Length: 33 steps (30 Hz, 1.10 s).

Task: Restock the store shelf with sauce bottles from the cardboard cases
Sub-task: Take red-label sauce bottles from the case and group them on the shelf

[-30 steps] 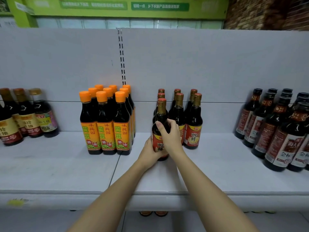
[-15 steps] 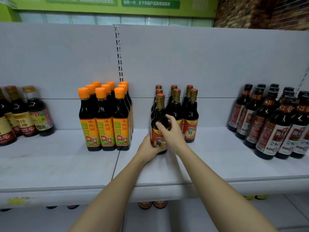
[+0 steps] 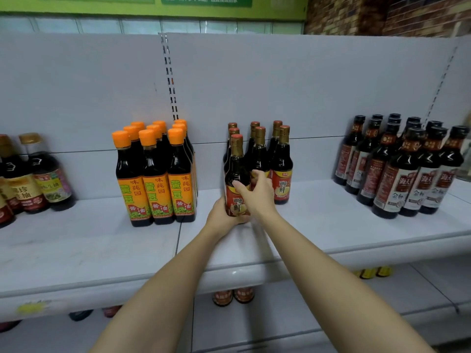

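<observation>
Hands wrap one gold-capped sauce bottle at the front-left of its cluster on the grey shelf: left hand cupping its base, right hand curled across the label. Seat it flat, label forward, square with its neighbours before letting go.

Even, soft overhead light; faint shadows on the shelf. Wide-angle bending curves the edges, near corners slightly blurred.

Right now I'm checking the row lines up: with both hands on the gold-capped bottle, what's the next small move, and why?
Probably let go. The held bottle stands upright at the front of its group's left column, the left hand at its base and the right hand on its label, so it looks placed.
</observation>
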{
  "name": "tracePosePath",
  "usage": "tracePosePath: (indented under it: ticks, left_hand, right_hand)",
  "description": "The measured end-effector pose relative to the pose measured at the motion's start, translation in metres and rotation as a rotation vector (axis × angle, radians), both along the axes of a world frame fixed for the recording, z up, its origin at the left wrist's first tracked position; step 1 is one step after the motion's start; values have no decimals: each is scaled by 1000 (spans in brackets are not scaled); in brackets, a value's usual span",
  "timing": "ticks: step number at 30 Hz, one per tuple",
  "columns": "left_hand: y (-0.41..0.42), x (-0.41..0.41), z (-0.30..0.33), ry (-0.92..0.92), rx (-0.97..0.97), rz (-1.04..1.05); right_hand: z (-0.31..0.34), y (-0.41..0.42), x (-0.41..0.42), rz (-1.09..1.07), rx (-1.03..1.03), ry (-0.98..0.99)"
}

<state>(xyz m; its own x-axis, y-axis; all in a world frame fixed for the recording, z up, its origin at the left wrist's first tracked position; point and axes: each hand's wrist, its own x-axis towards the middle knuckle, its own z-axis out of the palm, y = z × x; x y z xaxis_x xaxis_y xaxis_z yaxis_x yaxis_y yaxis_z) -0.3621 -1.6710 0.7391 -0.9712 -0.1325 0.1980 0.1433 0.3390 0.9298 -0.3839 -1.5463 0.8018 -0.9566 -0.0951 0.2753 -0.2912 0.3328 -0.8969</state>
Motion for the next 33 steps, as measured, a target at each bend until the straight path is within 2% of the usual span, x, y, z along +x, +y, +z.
tracePosePath:
  ticks: [4,8,12,19,22,27,33]
  left_hand:
    - [2,23,-1,-54,14,74]
    - [-2,48,2,-117,-6,237]
    - [-11,94,21,-94,125,377]
    - [-42,205,36,-1,394,709]
    - [-54,263,19,-26,431,851]
    - [-65,354,-32,-157,441,1018]
    - [-65,447,-112,-291,508,1122]
  right_hand:
    - [-16,12,22,-29,-55,-46]
    - [-20,14,42,78,-107,-112]
    - [-14,-6,61,245,-74,-138]
    - [-24,-55,120,509,-136,-211]
    - [-41,-83,161,635,-156,-277]
    - [-94,-111,247,858,-32,-343]
    - [-162,-130,338,936,41,-562]
